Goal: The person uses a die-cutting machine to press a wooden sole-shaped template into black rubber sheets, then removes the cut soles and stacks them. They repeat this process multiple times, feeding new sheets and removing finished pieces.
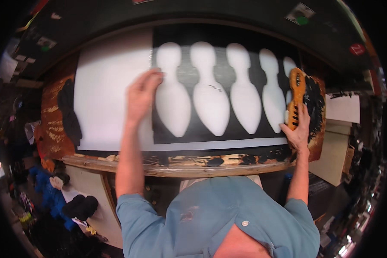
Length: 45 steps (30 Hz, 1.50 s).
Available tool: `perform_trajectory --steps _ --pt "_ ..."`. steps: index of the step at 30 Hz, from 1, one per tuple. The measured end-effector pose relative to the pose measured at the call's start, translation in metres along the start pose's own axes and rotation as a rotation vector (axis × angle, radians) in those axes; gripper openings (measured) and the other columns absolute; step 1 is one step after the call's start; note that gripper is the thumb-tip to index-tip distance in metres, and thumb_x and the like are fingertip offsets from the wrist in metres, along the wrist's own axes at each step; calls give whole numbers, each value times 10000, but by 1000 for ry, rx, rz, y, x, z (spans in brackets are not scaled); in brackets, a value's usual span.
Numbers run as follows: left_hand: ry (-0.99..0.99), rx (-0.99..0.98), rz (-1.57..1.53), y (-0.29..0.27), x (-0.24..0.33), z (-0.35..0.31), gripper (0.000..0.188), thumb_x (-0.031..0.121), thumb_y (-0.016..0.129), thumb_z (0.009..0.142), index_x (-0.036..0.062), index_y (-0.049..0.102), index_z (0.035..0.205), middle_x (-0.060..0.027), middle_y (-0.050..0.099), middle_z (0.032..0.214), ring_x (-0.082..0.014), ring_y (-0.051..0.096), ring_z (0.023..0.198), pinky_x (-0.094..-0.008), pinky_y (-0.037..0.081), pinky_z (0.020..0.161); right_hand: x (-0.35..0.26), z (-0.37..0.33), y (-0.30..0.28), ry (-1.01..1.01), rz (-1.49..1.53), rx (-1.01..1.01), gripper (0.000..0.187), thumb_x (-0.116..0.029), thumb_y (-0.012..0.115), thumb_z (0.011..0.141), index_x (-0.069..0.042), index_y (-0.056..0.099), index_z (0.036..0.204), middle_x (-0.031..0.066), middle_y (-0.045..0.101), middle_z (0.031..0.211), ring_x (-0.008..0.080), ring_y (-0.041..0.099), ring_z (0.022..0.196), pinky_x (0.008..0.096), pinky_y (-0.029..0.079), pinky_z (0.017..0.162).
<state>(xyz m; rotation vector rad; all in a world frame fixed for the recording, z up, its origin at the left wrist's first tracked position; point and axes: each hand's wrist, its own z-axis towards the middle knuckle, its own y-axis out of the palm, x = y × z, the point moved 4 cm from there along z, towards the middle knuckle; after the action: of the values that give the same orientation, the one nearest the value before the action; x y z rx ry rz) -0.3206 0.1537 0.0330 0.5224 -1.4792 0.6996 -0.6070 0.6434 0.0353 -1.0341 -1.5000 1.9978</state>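
A black sheet lies across the table, with a row of white shapes, round at the top, narrow at the waist and pointed at the bottom. A plain white sheet covers its left side. At the border between them is my left hand, blurred, with thumb and fingers pinched together; whatever they hold is too small to make out. My right hand grips the lower end of an orange, sole-shaped cutting die with dark slots, its thumb along the left side. The die partly covers the last white shape.
Black sole-shaped pieces lie at the table's left end, and a black pile at the right. A dark beam spans the far side. The wooden front edge runs close to my body. Pale boards stand at right.
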Motion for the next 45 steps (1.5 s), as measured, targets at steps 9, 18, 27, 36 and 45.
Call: perform_trajectory --steps 9,18,27,36,45 --pt "582 -554 640 282 30 -125 582 185 868 846 -41 652 1337 -228 582 1472 -482 483 1462 -617 359 1253 -8 1 -4 8 90 92 954 -350 857 724 -17 534 1557 274 445 1609 471 482 1392 512 431 1184" --pt "627 -283 828 247 42 -122 390 204 903 781 44 660 1043 -140 634 1133 -374 597 1065 -499 483 954 12 5 -18 120 550 40 940 -314 882 706 -43 567 1549 240 475 1599 383 498 1438 449 442 1194" --pt "678 -495 914 262 46 -128 365 337 899 813 56 673 870 -106 615 937 -334 580 945 -473 480 904 21 5 -12 86 531 80 969 -351 897 720 -55 550 1575 228 507 1578 371 529 1423 455 437 1203" --pt "609 -631 860 268 51 -161 321 295 821 904 68 638 770 -104 593 767 -319 570 798 -447 437 757 39 -12 -43 180 1323 30 945 -133 863 808 128 415 1598 195 588 1499 243 585 1386 352 443 1187" --pt "325 -868 646 262 65 -245 351 209 759 940 12 619 686 -193 610 712 -419 612 733 -527 470 683 36 -33 -80 114 1406 46 935 -96 860 801 119 419 1598 184 601 1474 222 610 1341 341 464 1162"
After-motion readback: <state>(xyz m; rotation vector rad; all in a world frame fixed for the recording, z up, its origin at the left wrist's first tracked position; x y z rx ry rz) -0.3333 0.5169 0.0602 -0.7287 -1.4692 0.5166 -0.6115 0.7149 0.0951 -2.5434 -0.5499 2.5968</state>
